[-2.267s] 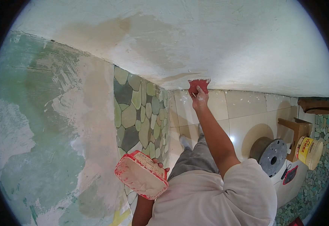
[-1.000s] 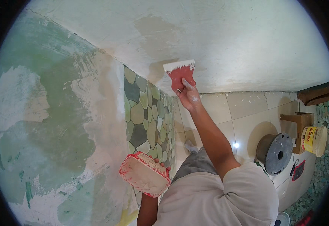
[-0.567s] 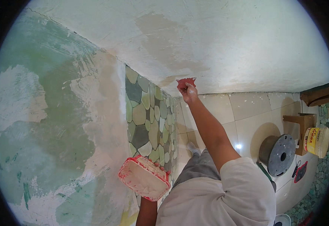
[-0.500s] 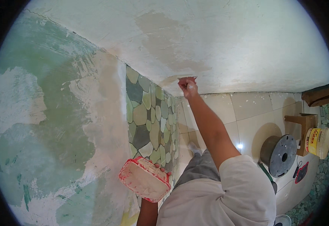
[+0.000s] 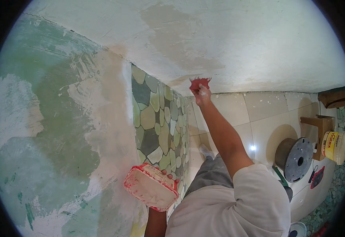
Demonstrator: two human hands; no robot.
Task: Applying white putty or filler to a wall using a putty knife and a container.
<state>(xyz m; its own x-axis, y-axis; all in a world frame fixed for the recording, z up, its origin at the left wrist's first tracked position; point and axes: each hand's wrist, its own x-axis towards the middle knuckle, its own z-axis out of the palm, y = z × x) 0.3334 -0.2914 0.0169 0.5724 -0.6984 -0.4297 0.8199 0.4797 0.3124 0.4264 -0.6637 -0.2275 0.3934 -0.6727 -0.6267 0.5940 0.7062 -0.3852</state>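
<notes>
My right hand [image 5: 202, 96] pinches a red putty scraper [image 5: 199, 83] at the foot of the pale wall [image 5: 259, 51]. Ragged whitish filler lines the scraper's far edge, which is at the wall's surface. Darker beige patches of filler [image 5: 172, 39] run down the wall above it. Held low on the left, a red-rimmed rectangular tub [image 5: 151, 187] contains pale putty, and its rim and sides are smeared. The fingers of my left hand [image 5: 171, 176] curl round the tub's far right side; the palm is hidden beneath it.
The green wall [image 5: 58, 130] on the left has rough putty patches. Stone-patterned cladding [image 5: 152, 118] fills the corner. On the tiled floor [image 5: 235, 114] at right stand a large spool [image 5: 295, 158], a brown stool [image 5: 316, 126] and a yellow-labelled bucket [image 5: 334, 148].
The red scraper has tilted so more of its face shows, and my right hand has shifted slightly right. The tub stays almost where it was. The view has shifted slightly.
</notes>
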